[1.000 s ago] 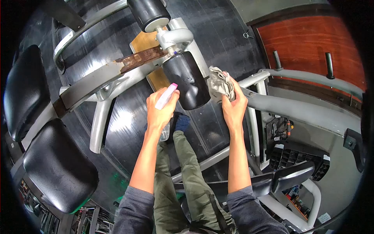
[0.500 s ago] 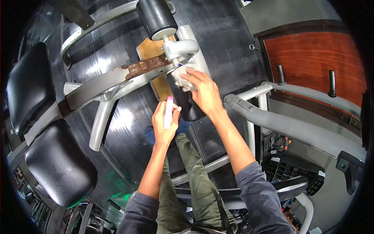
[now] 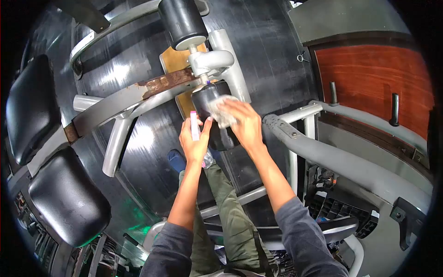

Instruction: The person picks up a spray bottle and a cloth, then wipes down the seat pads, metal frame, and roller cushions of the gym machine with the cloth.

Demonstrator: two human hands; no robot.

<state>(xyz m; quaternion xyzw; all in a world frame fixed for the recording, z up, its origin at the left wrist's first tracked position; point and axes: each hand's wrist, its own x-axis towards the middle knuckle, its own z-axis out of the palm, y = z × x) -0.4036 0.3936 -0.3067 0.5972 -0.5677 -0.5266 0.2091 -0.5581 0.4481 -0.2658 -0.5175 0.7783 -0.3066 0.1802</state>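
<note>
My right hand (image 3: 247, 124) presses a crumpled whitish cloth (image 3: 221, 111) against the lower black foam roller (image 3: 205, 97) of a gym machine. In my left hand (image 3: 194, 141) is a spray bottle, its white and pink spray head (image 3: 194, 124) pointing away from me. Part of its clear body (image 3: 207, 159) shows below the palm. The left fingers are wrapped round it, close to the roller's near side. A second black roller (image 3: 184, 23) sits farther up on the same metal axle, with a grey bracket (image 3: 212, 62) between the two.
A grey beam with a worn brown patch (image 3: 168, 83) runs left to two black padded seats (image 3: 69, 198). Thick grey tubing (image 3: 341, 157) crosses on the right, before a reddish wood panel (image 3: 374, 87). My legs and a blue shoe (image 3: 176, 160) are below, on the dark floor.
My right hand has slid the cloth down the roller, toward me, uncovering the roller's upper end. My left hand has shifted slightly left and lower, and the bottle's clear body now shows.
</note>
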